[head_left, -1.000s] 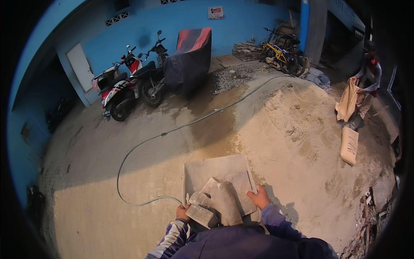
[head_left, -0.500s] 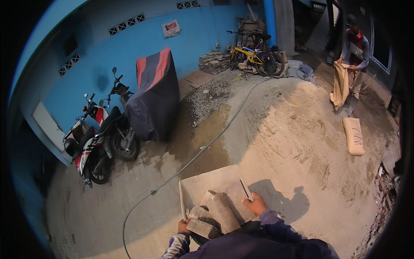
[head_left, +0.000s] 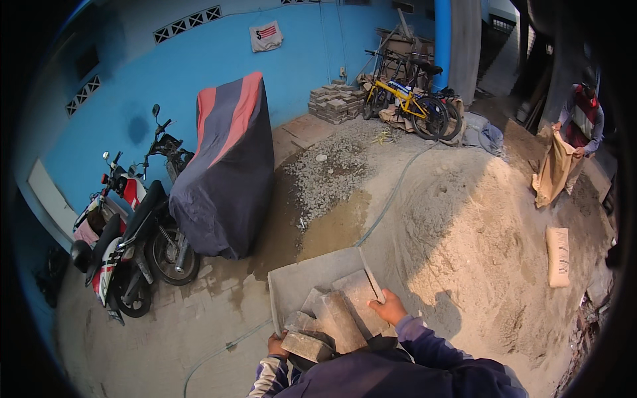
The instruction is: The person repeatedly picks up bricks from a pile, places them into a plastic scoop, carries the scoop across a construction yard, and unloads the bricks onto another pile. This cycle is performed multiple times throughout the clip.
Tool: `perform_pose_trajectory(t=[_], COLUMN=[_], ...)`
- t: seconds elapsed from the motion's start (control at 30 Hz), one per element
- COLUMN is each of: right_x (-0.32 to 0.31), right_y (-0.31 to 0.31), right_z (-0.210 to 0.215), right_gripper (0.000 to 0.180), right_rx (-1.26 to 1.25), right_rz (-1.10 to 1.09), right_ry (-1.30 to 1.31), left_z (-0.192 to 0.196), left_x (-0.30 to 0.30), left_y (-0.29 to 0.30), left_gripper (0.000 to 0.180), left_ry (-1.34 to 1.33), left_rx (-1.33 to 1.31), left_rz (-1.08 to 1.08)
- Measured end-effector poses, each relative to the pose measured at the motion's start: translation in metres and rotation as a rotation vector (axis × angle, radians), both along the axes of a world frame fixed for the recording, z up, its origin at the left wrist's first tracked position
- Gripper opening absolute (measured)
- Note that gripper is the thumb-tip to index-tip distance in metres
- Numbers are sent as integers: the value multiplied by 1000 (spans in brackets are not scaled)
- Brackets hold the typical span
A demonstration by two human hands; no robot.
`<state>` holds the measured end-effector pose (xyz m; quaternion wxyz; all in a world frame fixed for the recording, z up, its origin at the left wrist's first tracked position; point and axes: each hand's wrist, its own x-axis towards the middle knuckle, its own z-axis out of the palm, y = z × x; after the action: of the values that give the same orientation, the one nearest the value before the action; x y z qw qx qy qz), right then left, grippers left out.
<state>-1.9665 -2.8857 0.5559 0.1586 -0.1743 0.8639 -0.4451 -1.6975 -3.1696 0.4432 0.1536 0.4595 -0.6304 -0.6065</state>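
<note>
grey, open-topped, one rectangular tray (head_left: 290, 284) is gripped at opposite sides by the left hand (head_left: 277, 345) and right hand (head_left: 390, 308), before the torso (head_left: 365, 379); at least four grey concrete blocks (head_left: 339, 323) are held inside.

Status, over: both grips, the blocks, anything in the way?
Right grip on right edge of tray; left grip at its left side, partly hidden. Blocks piled inside. Hose and sand heap ahead, heap to the right.

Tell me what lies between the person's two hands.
In the head view, a shallow open container loaded with several greyish-brown blocks lies between the left hand and the right hand.
</note>
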Motion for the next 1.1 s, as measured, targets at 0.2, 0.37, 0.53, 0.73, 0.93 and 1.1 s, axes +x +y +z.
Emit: perform_pose_trajectory(t=[0.2, 0.37, 0.53, 0.73, 0.93, 1.1], right_x=[-133, -230, -361, -560, -692, -798], right_y=[-134, -211, -291, -402, -462, -515], right_z=[47, 64, 42, 52, 90, 89], right_gripper=[57, 55, 53, 50, 50, 52], right_rx=[35, 79, -13, -4, -3, 59], right_rz=[-112, -158, -195, -130, -140, -181], right_ry=[35, -112, -92, -94, -136, -148], left_z=[22, 21, 3, 63, 128, 108], left_x=[-171, -287, -426, -598, -738, -857], left_y=[-167, -266, -363, -453, -500, -567], left_gripper=[34, 38, 42, 41, 39, 39], left_ry=[24, -29, -120, -216, -134, -142], left_rx=[-14, 51, -34, -38, -37, -50], left_rz=[-192, -224, -292, -230, -247, -280])
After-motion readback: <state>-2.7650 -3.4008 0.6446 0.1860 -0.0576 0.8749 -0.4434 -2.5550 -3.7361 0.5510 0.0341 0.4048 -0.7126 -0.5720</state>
